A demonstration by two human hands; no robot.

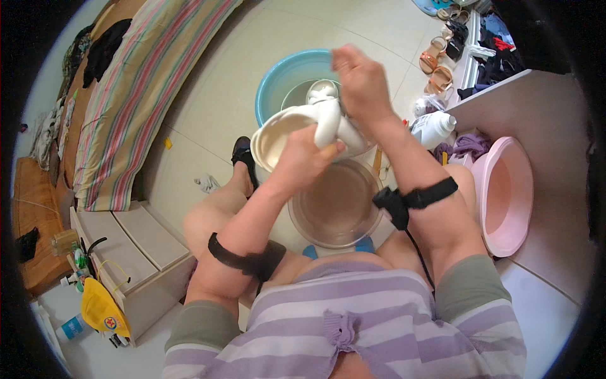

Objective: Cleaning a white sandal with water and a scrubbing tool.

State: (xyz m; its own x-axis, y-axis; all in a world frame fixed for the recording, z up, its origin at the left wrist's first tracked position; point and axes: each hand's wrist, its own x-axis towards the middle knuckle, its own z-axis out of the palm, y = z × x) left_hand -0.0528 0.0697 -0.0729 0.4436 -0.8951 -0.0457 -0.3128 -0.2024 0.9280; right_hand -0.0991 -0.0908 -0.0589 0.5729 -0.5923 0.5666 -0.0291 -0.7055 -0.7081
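Observation:
My left hand point(303, 161) grips a glossy white moulded item point(331, 123), possibly a slipper or other shoe, with a wide oval opening and thick knotted bands. Its cream inside faces left. My right hand point(362, 85) is raised just beyond it, fingers curled and blurred; whether it holds anything is unclear. Under the white item, between my legs, a translucent basin point(336, 203) contains cloudy brownish liquid. A blue basin point(270, 76) stands farther off, partly hidden by the white item and my right hand.
To the right are a white bottle point(432, 129), orange sandals point(438, 78) and a pink basin point(509, 199) against a cabinet panel point(554, 189). A bed with striped cloth point(147, 94) runs along the left. Below it stand drawers point(142, 241) with a yellow cap point(102, 308) hanging there.

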